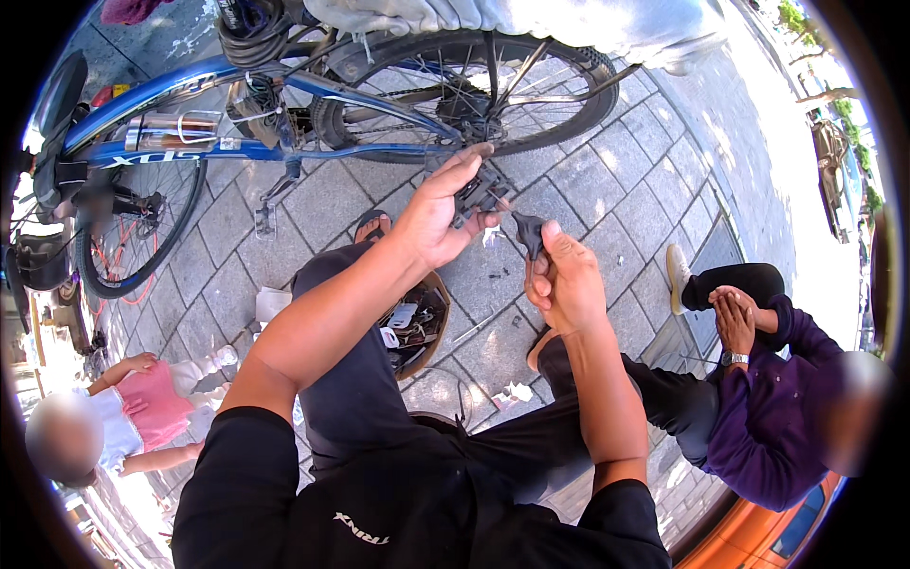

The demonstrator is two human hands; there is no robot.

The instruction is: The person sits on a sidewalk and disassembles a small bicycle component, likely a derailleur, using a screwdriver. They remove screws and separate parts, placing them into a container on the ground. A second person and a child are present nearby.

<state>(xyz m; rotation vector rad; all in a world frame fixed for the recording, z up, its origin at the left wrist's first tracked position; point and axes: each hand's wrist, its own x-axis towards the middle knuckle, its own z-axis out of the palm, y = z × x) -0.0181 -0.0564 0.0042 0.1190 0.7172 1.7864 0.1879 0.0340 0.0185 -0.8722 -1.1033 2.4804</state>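
Observation:
My left hand [442, 213] is closed round a dark metal bicycle part [484, 192], thumb and fingers on either side of it. This part is just below the rear hub [466, 106] of a blue bicycle [237, 147]; whether it is fixed to the frame I cannot tell. My right hand [569, 280] grips a black tool with a flared body [528, 233], its thumb pressed on the top. The tool's thin end points at the part, close to it or touching; its exact kind is not clear.
Between my legs stands a box [438, 327] of loose dark parts and tools. Paper scraps [513, 394] lie on the grey paving [597, 213]. A seated person in purple [773, 408] is at right, a child in pink [154, 403] at left. An orange vehicle [749, 536] shows lower right.

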